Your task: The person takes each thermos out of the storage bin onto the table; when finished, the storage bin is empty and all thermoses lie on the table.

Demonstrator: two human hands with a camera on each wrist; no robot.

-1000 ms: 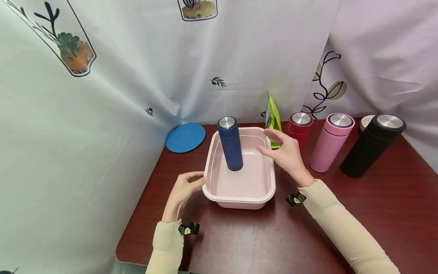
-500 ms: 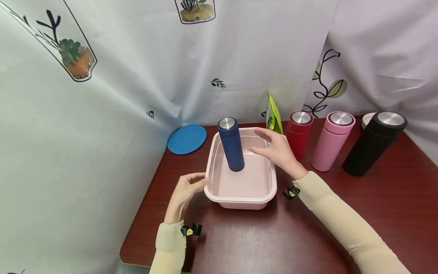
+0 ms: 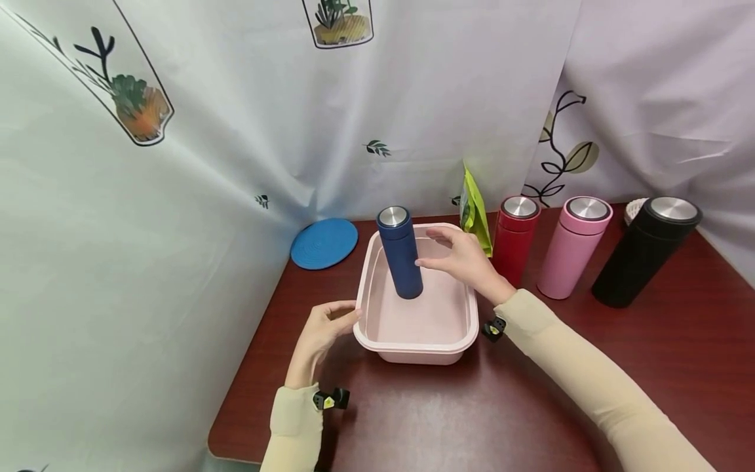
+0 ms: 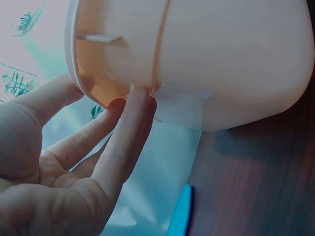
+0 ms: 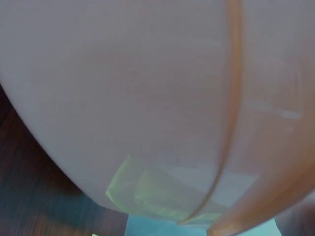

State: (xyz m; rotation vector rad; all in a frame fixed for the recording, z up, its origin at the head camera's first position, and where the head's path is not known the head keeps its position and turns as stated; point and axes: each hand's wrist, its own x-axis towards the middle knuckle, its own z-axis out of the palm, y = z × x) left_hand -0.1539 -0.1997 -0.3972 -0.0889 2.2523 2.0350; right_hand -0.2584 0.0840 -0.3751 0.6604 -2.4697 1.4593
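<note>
A navy blue thermos bottle (image 3: 402,262) with a silver-topped lid stands inside a pale pink plastic basin (image 3: 415,347) in the head view. My left hand (image 3: 320,333) holds the basin's left rim. In the left wrist view its thumb lies at the rim, and the fingers (image 4: 129,132) bend in under it against the outer wall. Over the basin's right side, my right hand (image 3: 463,259) reaches in with thumb and fingers spread apart, the thumb tip right at the thermos's side. The right wrist view is mostly filled by the basin's outer wall (image 5: 123,88).
To the right stand a red thermos (image 3: 514,246), a pink thermos (image 3: 570,252) and a larger black thermos (image 3: 639,255). A green packet (image 3: 474,216) is upright behind the basin, and a round blue mat (image 3: 324,244) lies back left. A white woven item (image 3: 634,208) is partly hidden.
My right hand has moved left across the basin's right rim, from that rim to the blue thermos. My left hand keeps its hold on the rim.
</note>
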